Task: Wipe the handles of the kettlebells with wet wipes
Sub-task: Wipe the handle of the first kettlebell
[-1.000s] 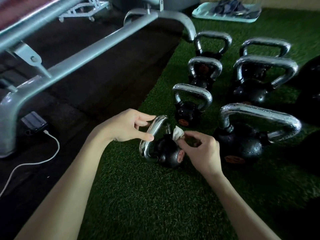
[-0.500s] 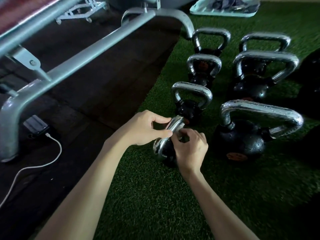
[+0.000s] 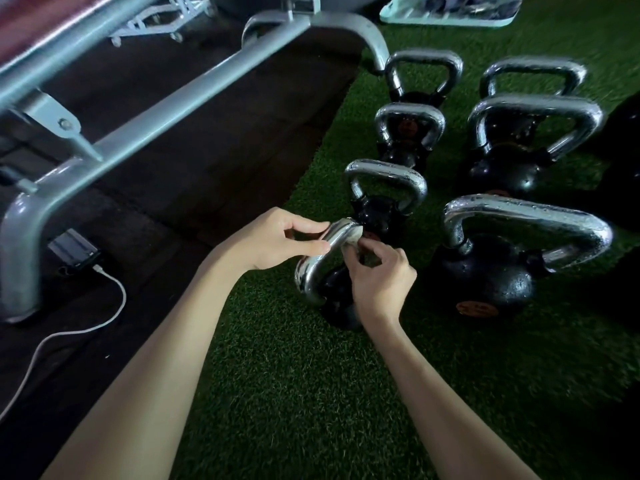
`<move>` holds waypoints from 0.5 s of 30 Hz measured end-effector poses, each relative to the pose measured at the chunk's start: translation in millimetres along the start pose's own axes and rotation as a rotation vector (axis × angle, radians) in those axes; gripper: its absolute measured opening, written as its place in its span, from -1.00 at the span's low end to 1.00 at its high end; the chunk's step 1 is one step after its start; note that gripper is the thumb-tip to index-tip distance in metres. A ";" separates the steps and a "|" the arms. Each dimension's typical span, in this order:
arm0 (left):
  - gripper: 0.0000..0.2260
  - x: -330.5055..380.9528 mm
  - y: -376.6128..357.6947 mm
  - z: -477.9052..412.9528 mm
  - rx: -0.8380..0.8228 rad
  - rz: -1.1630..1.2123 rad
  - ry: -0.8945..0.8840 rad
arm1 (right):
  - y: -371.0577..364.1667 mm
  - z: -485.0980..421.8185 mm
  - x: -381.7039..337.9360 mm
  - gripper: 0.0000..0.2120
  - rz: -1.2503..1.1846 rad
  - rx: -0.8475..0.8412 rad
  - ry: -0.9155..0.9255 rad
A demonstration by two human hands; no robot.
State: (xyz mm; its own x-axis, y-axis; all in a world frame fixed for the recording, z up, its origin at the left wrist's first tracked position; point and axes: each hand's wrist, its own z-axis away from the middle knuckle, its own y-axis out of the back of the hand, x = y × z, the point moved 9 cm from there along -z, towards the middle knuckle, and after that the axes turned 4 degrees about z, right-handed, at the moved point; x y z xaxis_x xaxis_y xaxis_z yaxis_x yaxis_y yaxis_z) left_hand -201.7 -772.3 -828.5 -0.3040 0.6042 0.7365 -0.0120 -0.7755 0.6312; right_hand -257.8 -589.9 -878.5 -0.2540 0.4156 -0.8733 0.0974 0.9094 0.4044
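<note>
Just below frame centre, the small black kettlebell (image 3: 337,306) sits tilted on green artificial turf (image 3: 294,393). The left hand (image 3: 277,239) pinches its curved chrome handle (image 3: 313,268) near the top, steadying it. The right hand (image 3: 379,284) pinches a crumpled white wet wipe (image 3: 354,236) against the handle. Wiping is in hand; next the wipe probably must slide along the curve.

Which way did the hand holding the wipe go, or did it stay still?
Yes, it moved. The right hand with the wipe slid up the tilted handle, ending closer to the small upright kettlebell behind it.
</note>
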 end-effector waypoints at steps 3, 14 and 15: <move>-0.63 -4.6 1.4 -1.2 -0.030 0.013 0.002 | -8.7 2.7 2.7 -0.75 -0.108 -0.106 -0.107; -0.63 -19.4 0.8 -6.3 -0.028 0.076 -0.002 | -19.6 12.6 -0.8 -0.79 -0.235 -0.300 -0.123; -0.63 -19.1 2.2 -7.2 -0.028 0.068 -0.003 | -25.2 15.5 0.8 -0.79 -0.259 -0.348 -0.138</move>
State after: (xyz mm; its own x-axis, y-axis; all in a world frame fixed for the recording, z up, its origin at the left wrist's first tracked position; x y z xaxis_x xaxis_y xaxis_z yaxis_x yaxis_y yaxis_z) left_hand -202.8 -786.9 -843.0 -0.3021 0.5505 0.7783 -0.0176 -0.8195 0.5728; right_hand -245.6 -612.2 -893.6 -0.0941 0.1948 -0.9763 -0.2879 0.9334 0.2140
